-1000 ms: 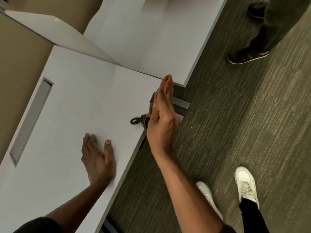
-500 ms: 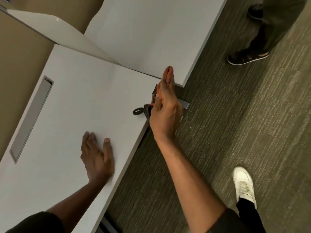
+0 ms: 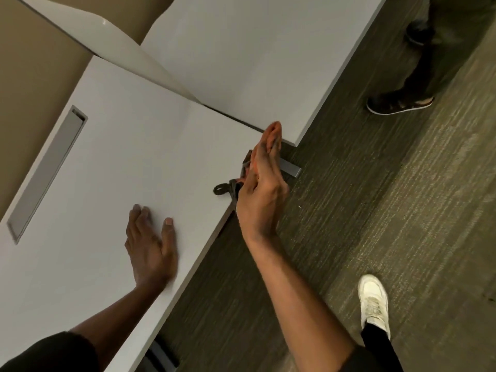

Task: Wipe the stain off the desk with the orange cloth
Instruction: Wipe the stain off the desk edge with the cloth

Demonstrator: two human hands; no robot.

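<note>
My right hand [image 3: 261,194] is turned edge-on over the right edge of the white desk [image 3: 128,162], fingers straight and pressed down on the orange cloth [image 3: 242,180]. Only thin orange slivers and a dark loop [image 3: 221,189] show beside the palm; the rest of the cloth is hidden under the hand. No stain can be made out on the desk. My left hand [image 3: 150,245] lies flat on the desk top near the front edge, fingers apart, holding nothing.
A second white desk [image 3: 255,57] adjoins at the back, with a white divider panel [image 3: 107,33] between them. A long grey cable slot [image 3: 45,173] runs at the left. On the carpet are another person's dark shoes [image 3: 397,103] and my white shoe [image 3: 374,302].
My right hand slid forward along the desk edge with the cloth, then came back to about where it started. My left hand stayed flat in place. The camera shifted slightly.
</note>
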